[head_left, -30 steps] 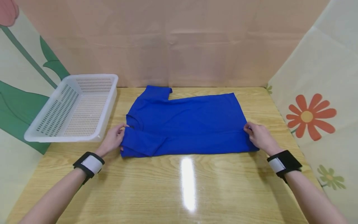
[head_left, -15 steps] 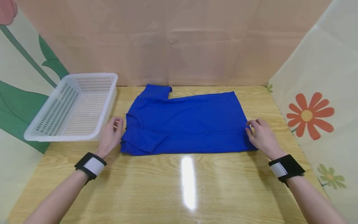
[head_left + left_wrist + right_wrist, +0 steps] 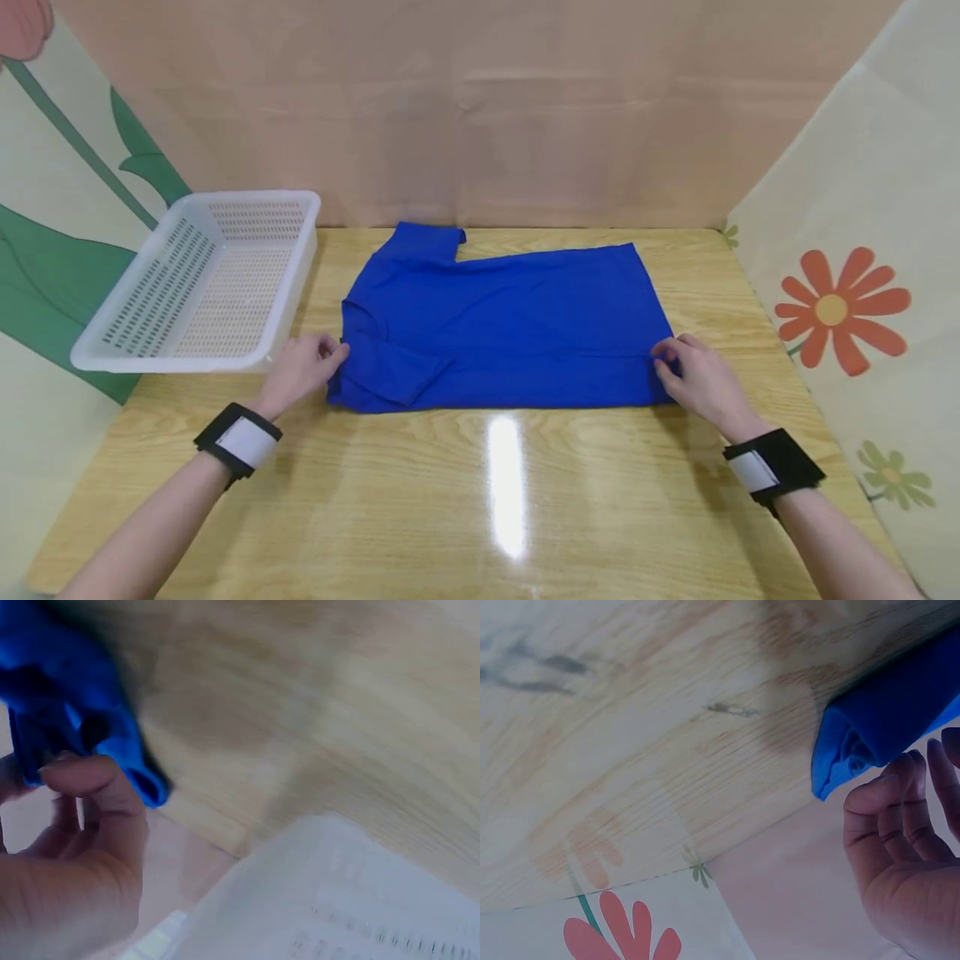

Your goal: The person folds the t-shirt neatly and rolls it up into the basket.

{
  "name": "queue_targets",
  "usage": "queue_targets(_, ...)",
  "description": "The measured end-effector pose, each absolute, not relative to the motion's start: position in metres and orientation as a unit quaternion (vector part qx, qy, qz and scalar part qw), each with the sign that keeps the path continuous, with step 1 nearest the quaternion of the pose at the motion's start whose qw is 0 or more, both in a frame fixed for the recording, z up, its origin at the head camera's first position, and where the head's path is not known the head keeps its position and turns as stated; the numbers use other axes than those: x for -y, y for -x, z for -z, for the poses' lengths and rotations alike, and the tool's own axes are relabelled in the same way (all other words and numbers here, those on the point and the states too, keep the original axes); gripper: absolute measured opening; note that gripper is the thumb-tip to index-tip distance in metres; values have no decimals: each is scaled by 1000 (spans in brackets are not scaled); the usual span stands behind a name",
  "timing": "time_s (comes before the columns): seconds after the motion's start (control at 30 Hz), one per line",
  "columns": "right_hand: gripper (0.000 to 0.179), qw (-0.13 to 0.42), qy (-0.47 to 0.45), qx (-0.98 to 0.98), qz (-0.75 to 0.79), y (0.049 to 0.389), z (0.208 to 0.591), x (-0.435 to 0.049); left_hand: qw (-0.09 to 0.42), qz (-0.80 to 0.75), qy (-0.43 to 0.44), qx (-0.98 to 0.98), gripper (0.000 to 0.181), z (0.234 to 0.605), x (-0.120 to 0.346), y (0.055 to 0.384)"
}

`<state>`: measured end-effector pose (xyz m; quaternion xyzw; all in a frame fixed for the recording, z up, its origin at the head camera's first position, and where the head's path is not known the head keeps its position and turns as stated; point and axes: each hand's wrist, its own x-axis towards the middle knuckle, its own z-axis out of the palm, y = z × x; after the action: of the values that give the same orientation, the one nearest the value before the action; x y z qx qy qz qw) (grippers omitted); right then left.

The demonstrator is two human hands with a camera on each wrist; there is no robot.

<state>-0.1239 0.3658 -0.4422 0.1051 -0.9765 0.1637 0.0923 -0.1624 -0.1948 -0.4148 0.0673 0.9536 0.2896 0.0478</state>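
Note:
A blue short-sleeved T-shirt (image 3: pixel 510 308) lies flat with its collar to the left and its hem to the right. Its near side is folded over lengthwise, and the near sleeve (image 3: pixel 401 375) lies on top of that fold. My left hand (image 3: pixel 300 371) pinches the shirt's edge just below the collar. In the left wrist view, thumb and fingers (image 3: pixel 82 776) meet at the bunched cloth. At the hem end my right hand (image 3: pixel 705 379) holds the folded edge between curled fingers and thumb. The right wrist view shows rolled layers of cloth (image 3: pixel 862 742) beside the fingertips.
A white perforated plastic basket (image 3: pixel 292 292) stands at the left, close beyond my left hand. The wooden table (image 3: pixel 420 500) ends at a pinkish backdrop (image 3: pixel 480 117). A flower-printed sheet (image 3: pixel 847 400) borders the right side.
My left hand let go of the shirt, drew off left, and has come back to its edge. My right hand has shifted slightly, and the hem's near corner is drawn inward to the left.

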Motion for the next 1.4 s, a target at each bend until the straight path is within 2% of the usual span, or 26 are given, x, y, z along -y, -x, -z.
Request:
queue_targets(0.2, 14, 72, -105, 978, -165, 124, 441, -364, 151, -597, 19, -787, 26, 398, 172, 189)
queue_targets(0.27, 13, 71, -108, 977, -167, 125, 441, -362, 163, -683, 39, -711, 22, 396, 162, 200)
queue_targets(0.37, 12, 66, -115, 976, -173, 127, 440, -358, 191, -744, 31, -640, 19, 397, 151, 211)
queue_targets(0.43, 13, 56, -116, 976, -176, 129, 439, -357, 198, -733, 14, -650, 26, 400, 147, 213)
queue_targets(0.5, 14, 45, -116, 976, -180, 130, 440, -358, 186, -690, -17, -700, 34, 404, 147, 212)
queue_targets(0.57, 14, 42, -113, 976, -180, 129, 440, -360, 140, -608, -54, -779, 36, 407, 151, 207)
queue_targets(0.67, 15, 46, -111, 976, -184, 128, 440, -368, 66, -454, -108, -882, 28, 409, 164, 194)
queue_targets(0.73, 16, 52, -107, 976, -184, 126, 439, -376, 44, -355, -127, -925, 28, 409, 175, 182)
queue_targets(0.8, 17, 52, -103, 976, -185, 126, 441, -383, 39, -287, -137, -947, 34, 411, 186, 169)
queue_targets(0.93, 24, 16, -77, 981, -180, 125, 442, -399, 28, -204, -135, -969, 46, 419, 193, 147)
queue_targets(1.1, 39, -56, -46, 983, -170, 123, 445, -410, -4, -174, -142, -975, 29, 425, 191, 135)
queue_targets(1.2, 48, -93, -34, 980, -172, 123, 447, -414, 4, -195, -146, -970, 19, 425, 193, 133)
queue_targets(1.4, 61, -122, -26, 973, -195, 124, 442, -417, 32, -286, -159, -944, 22, 429, 203, 133)
